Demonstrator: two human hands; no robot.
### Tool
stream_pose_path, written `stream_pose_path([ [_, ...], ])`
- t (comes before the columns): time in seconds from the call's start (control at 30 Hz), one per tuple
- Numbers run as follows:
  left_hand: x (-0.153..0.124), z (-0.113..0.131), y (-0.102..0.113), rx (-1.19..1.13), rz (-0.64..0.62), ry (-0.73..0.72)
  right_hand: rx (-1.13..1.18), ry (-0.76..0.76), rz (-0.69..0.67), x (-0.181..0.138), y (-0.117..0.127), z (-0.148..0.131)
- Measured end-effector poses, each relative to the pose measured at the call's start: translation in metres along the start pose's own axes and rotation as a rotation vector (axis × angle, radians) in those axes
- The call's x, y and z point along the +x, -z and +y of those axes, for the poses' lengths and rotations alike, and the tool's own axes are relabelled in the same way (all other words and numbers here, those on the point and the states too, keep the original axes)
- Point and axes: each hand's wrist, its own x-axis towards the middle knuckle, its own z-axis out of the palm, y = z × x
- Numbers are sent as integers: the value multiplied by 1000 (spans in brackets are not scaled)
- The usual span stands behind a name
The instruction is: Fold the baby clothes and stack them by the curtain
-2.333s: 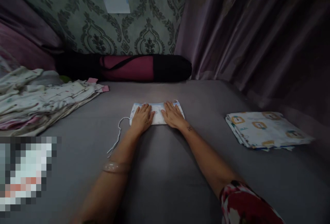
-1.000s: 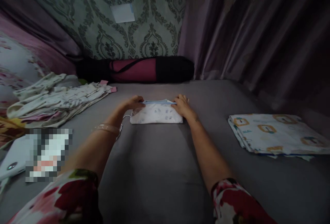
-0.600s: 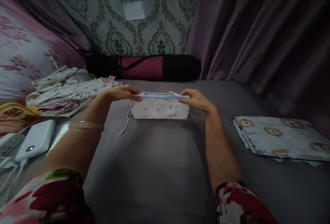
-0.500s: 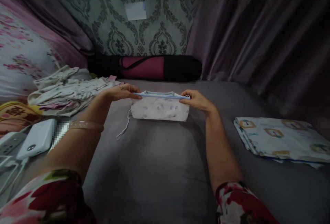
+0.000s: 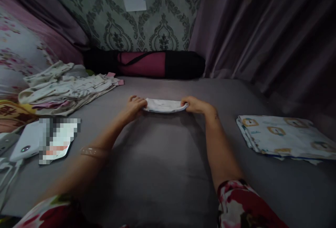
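Note:
A small white garment (image 5: 165, 105) with a pale blue edge is folded into a narrow strip over the middle of the bed. My left hand (image 5: 135, 106) is closed on its left end. Gripping the right end is my right hand (image 5: 193, 104), with the fingers curled round the cloth. The strip is stretched level between both hands, with the blue trim along its lower edge. Whether it touches the sheet I cannot tell. The white cord that hung from it does not show now.
A grey sheet (image 5: 157, 172) covers the bed. Folded printed cloths (image 5: 286, 135) lie at right, a clothes pile (image 5: 76, 84) at left. A white power bank (image 5: 30, 140) with cables lies beside a blurred-out phone (image 5: 59, 144). A long black-and-pink bag (image 5: 143, 63) lines the wall.
Both hands have turned the garment over and folded it thinner; its printed front and hanging cord no longer show. My left hand has curled further round its end. The view has shifted slightly.

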Motion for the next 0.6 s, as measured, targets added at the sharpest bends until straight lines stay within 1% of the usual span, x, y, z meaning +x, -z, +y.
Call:
stream_pose_path([
  [0.07, -9, 3, -9, 17, -35, -33, 6, -91, -161, 0, -5, -3],
  [0.13, -15, 4, -12, 26, -65, -52, -20, -128, -257, 0, -9, -6],
  [0.27, -18, 4, -13, 13, -142, -37, -43, -121, -352, 1, -9, -7],
  [0.37, -15, -1, -11, -35, -195, 54, 43, -72, -375, 0, -4, -4],
  [0.43, -9, -2, -9, -61, -203, 144, 81, -31, -351, 0, -1, -5],
  [0.47, -5, -1, -7, -64, -176, 187, 76, -24, -313, 2, -1, -6],
  [0.53, 4, 7, -6, -63, -75, 255, 35, -35, -168, 7, -6, -14],
  [0.6, 14, 22, -8, -68, 8, 282, -23, -44, 41, 16, -18, -26],
])
